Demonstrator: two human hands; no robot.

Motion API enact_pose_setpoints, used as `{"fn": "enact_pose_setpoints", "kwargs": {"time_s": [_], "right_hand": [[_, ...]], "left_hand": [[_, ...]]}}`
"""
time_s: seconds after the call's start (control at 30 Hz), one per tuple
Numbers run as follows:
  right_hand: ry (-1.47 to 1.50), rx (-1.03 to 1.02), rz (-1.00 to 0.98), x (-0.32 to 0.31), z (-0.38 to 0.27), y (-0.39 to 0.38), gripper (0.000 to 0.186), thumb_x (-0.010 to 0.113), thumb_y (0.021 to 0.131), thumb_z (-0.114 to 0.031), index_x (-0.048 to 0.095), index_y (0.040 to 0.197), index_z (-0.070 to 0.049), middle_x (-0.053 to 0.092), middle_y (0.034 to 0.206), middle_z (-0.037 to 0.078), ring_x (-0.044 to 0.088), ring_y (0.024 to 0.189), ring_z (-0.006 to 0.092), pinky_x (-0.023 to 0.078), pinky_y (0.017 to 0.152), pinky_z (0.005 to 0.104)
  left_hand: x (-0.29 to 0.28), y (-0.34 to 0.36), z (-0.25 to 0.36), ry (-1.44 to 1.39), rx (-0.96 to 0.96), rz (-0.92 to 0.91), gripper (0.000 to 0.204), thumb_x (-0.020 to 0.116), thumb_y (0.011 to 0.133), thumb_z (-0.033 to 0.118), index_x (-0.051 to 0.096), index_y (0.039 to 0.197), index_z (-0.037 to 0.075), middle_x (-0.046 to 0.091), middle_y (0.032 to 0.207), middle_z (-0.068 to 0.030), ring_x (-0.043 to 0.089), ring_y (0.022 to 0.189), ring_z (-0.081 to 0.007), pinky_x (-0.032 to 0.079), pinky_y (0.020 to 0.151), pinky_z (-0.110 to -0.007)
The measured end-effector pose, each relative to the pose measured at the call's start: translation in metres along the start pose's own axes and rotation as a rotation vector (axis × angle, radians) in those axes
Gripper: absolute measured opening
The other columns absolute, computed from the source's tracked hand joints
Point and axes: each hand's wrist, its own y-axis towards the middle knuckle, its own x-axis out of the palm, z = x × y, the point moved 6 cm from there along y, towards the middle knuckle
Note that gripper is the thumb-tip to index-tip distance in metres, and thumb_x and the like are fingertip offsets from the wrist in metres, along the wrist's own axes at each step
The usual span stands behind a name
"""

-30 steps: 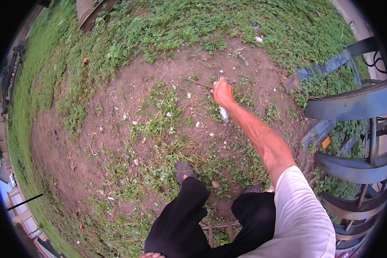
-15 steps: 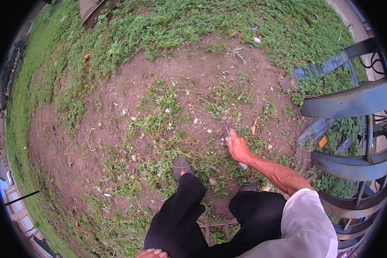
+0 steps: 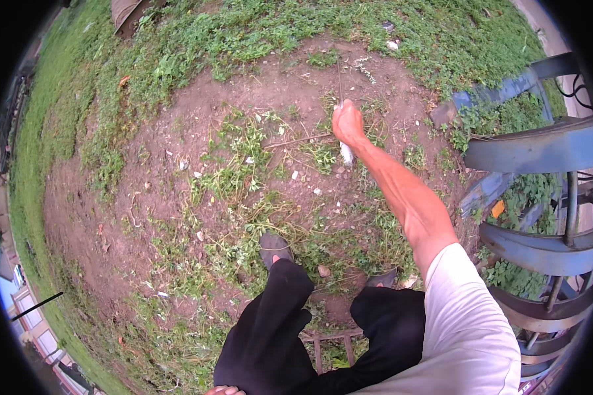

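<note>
We are swinging a thin blade (image 3: 340,99) in our right hand (image 3: 347,122), fist clenched on its pale handle out over the weeds (image 3: 234,178), while the left hand (image 3: 224,390) is barely showing, so the next stroke needs aiming low.

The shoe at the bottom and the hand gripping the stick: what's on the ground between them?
In the head view, between the shoe and the right hand lie bare brown dirt, cut weeds and small pale stones.

packages: none | labels: small orange tag (image 3: 498,209) on blue metal frame (image 3: 534,148), right | screens: none
</note>
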Motion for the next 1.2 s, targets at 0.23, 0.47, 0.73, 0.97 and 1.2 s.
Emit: {"fn": "enact_pose_setpoints", "kwargs": {"time_s": [0.23, 0.47, 0.73, 0.97, 1.2], "right_hand": [[0.068, 0.046, -0.515, -0.016, 0.030, -0.216, 0.043, 0.051, 0.100, -0.022, 0.044, 0.134, 0.005, 0.065, 0.076, 0.030, 0.066, 0.070, 0.0480, 0.051, 0.065, 0.0559], [0.173, 0.111, -0.145, -0.043, 0.009, -0.096, 0.024, 0.055, 0.099, -0.021, 0.056, 0.113, -0.001, 0.061, 0.067, 0.018, 0.062, 0.060, 0.0331, 0.047, 0.058, 0.0460], [0.026, 0.015, -0.253, 0.031, -0.008, -0.084, 0.030, 0.053, 0.098, -0.020, 0.051, 0.107, 0.008, 0.064, 0.072, 0.032, 0.066, 0.071, 0.0508, 0.050, 0.066, 0.0581], [0.091, -0.067, -0.807, -0.021, -0.010, -0.219, 0.025, 0.052, 0.101, -0.020, 0.050, 0.111, 0.002, 0.062, 0.072, 0.027, 0.063, 0.062, 0.0464, 0.050, 0.059, 0.0562], [0.051, -0.045, -0.161, -0.020, 0.004, -0.041, 0.025, 0.053, 0.099, -0.020, 0.053, 0.111, 0.001, 0.061, 0.064, 0.023, 0.063, 0.060, 0.0429, 0.045, 0.056, 0.0534]], "left_hand": [[0.006, 0.006, -0.005, -0.010, -0.002, -0.005, 0.011, 0.067, 0.083, 0.003, 0.068, 0.089, -0.007, 0.070, 0.089, -0.0209, 0.068, 0.083, -0.0358, 0.057, 0.083, -0.047], [-0.003, -0.006, -0.006, 0.016, -0.034, 0.002, 0.013, 0.068, 0.082, 0.006, 0.069, 0.087, -0.007, 0.069, 0.086, -0.0199, 0.067, 0.083, -0.0351, 0.057, 0.084, -0.047], [0.001, 0.000, -0.004, 0.000, -0.018, 0.048, 0.013, 0.068, 0.080, 0.005, 0.068, 0.086, -0.007, 0.069, 0.086, -0.0209, 0.067, 0.078, -0.0348, 0.058, 0.081, -0.046], [-0.004, -0.002, -0.013, -0.002, -0.035, -0.015, 0.012, 0.067, 0.083, 0.005, 0.067, 0.089, -0.006, 0.069, 0.090, -0.0204, 0.067, 0.082, -0.0352, 0.057, 0.081, -0.047], [-0.004, 0.004, -0.018, -0.013, -0.051, 0.000, 0.012, 0.068, 0.084, 0.005, 0.068, 0.089, -0.005, 0.069, 0.089, -0.0203, 0.067, 0.082, -0.0356, 0.057, 0.079, -0.047]]}}
